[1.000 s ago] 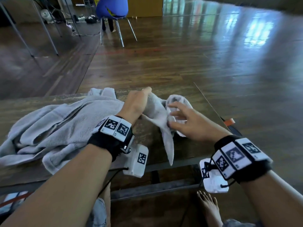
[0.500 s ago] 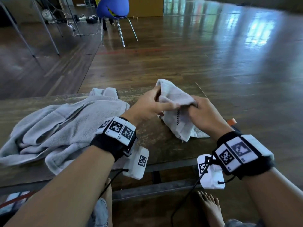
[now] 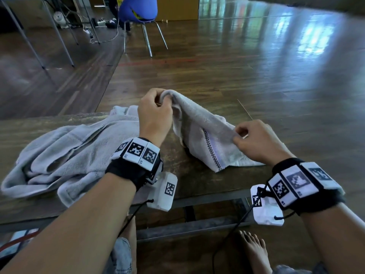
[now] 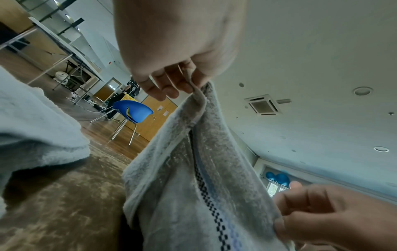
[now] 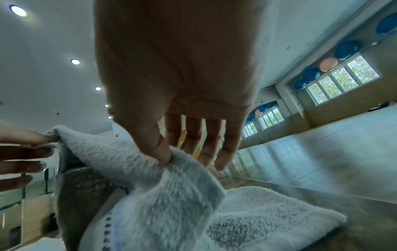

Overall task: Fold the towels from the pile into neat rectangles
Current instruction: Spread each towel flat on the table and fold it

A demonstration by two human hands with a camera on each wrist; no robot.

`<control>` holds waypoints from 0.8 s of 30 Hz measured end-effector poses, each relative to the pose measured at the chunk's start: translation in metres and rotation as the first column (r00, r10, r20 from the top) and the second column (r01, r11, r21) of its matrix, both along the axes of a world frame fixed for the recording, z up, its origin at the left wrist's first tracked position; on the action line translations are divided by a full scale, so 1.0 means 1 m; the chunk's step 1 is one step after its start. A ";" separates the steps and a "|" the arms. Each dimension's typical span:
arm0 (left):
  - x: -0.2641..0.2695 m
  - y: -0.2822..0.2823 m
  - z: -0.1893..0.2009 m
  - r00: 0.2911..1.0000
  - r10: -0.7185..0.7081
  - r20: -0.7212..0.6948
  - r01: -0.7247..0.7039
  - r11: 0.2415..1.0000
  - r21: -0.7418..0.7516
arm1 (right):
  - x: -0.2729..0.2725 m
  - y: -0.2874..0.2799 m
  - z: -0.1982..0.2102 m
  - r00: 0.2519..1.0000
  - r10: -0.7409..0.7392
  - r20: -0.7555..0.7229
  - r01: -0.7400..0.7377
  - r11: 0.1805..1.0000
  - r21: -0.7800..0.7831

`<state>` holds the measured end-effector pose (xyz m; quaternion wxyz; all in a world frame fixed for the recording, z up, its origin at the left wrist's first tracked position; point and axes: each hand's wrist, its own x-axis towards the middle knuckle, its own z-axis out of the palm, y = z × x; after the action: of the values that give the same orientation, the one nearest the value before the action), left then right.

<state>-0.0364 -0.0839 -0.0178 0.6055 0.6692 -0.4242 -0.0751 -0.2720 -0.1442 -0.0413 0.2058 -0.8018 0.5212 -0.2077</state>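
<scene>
A small pale grey towel [image 3: 205,133] with a dark checked stripe hangs between both hands above the wooden table [image 3: 189,180]. My left hand [image 3: 158,107] pinches its upper far corner, raised above the table. My right hand [image 3: 243,135] pinches the edge lower and nearer, thumb against forefinger. The towel's lower part rests on the table. In the left wrist view the left hand [image 4: 184,84] nips the towel [image 4: 193,178] at its tip. The right wrist view shows my right hand [image 5: 169,158] with its thumb pressed on the towel [image 5: 150,178]. The pile of pale towels [image 3: 65,155] lies crumpled to the left.
A blue chair [image 3: 138,8] stands on the wooden floor beyond the table, with metal table legs [image 3: 57,34] and cables at the far left. The table's near edge [image 3: 207,196] runs below my wrists; a bare foot [image 3: 254,250] shows under it.
The hands have moved apart along the small towel: the left rose and went left with a corner, the right slid right and nearer, so the bunched towel now stretches between them.
</scene>
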 end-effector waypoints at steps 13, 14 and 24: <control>-0.023 0.009 -0.009 0.749 -0.600 0.281 0.441 0.768 0.464 | 0.017 0.014 -0.002 0.934 0.299 0.196 -0.290 0.954 -0.071; -0.026 0.009 -0.009 0.741 -0.609 0.285 0.457 0.767 0.451 | 0.019 0.015 -0.002 0.928 0.315 0.200 -0.305 0.949 -0.078; 0.012 0.006 -0.011 0.766 -0.462 0.448 0.102 0.775 0.624 | 0.001 0.001 0.019 0.839 0.263 0.477 -0.249 0.964 -0.092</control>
<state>-0.0244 -0.0783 -0.0293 0.2012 0.7318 -0.6456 -0.0851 -0.2711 -0.1437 -0.0220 0.3450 -0.7890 0.3383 -0.3795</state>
